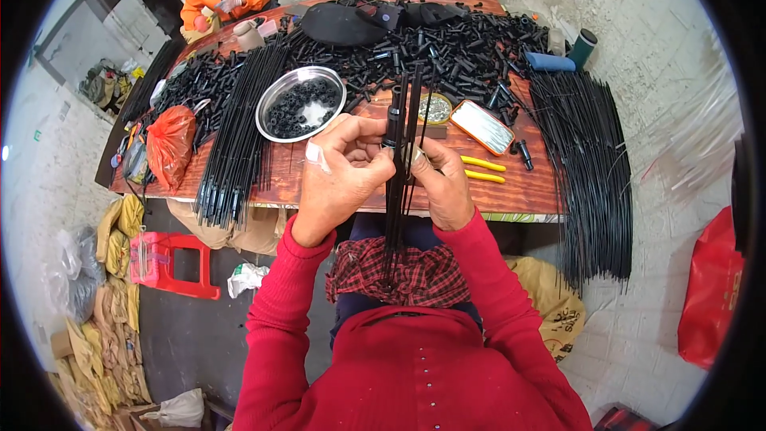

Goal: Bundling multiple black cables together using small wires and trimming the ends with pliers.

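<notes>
Left hand (339,179) and right hand (439,187), each grip closed on the upright black rods (396,160), sit at the desk (527,191) near edge; steel bowl (300,103) at 11 o'clock.

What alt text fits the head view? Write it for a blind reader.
Left hand and right hand hold a bunch of thin black rods upright over a wooden table heaped with black plastic parts. A metal bowl of small black rings sits nearby.
</notes>
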A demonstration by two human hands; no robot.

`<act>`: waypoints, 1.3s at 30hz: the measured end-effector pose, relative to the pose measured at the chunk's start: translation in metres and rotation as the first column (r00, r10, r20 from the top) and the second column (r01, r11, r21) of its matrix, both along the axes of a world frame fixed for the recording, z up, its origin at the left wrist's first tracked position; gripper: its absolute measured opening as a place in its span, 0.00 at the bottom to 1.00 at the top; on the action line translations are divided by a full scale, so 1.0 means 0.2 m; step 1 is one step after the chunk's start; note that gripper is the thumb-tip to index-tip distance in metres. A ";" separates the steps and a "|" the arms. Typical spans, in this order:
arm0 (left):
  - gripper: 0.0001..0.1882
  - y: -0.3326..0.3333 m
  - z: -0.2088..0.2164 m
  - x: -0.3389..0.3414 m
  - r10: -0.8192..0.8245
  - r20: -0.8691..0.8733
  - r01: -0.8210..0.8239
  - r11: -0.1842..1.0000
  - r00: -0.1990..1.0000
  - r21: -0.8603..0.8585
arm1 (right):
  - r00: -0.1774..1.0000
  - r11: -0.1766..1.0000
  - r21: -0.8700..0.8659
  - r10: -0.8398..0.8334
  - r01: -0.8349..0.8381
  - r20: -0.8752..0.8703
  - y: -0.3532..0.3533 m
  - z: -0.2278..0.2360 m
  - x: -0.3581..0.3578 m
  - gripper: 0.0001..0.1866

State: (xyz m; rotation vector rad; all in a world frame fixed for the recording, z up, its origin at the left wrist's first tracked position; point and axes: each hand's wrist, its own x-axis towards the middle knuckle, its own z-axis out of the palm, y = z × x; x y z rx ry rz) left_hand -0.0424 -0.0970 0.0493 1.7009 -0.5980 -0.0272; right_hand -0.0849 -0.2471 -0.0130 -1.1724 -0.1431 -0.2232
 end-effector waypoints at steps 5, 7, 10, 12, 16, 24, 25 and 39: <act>0.13 0.01 0.02 0.02 -0.071 -0.042 0.070 0.997 0.997 -0.022 | 1.000 1.000 0.013 0.013 -0.013 0.004 -0.03 -0.02 0.00 0.12; 0.13 0.02 0.00 0.03 -0.135 -0.080 0.128 0.988 0.988 -0.082 | 0.999 0.999 0.022 0.033 -0.033 -0.015 -0.03 -0.02 -0.01 0.12; 0.13 0.04 0.00 0.05 -0.170 -0.104 0.155 0.978 0.980 -0.141 | 0.995 0.995 0.064 0.082 -0.078 -0.053 -0.04 0.00 -0.01 0.12; 0.14 0.04 0.00 0.04 -0.172 -0.090 0.159 0.978 0.981 -0.134 | 0.982 0.981 0.108 0.168 -0.158 -0.085 -0.06 0.00 0.00 0.12; 0.14 0.05 -0.03 0.07 -0.196 -0.085 0.180 0.969 0.977 -0.167 | 0.976 0.974 0.125 0.202 -0.191 -0.080 -0.06 -0.03 0.01 0.13; 0.14 0.07 -0.02 0.06 -0.218 -0.041 0.211 0.969 0.975 -0.132 | 0.977 0.971 0.128 0.208 -0.201 -0.047 -0.05 -0.04 0.02 0.14; 0.14 0.08 -0.01 0.07 -0.216 -0.040 0.209 0.969 0.976 -0.135 | 0.977 0.971 0.125 0.210 -0.203 -0.047 -0.05 -0.04 0.02 0.14; 0.12 0.06 0.02 0.00 -0.177 0.185 0.185 0.982 0.967 -0.027 | 0.867 0.832 0.291 0.498 -0.473 -0.015 -0.09 -0.05 0.06 0.17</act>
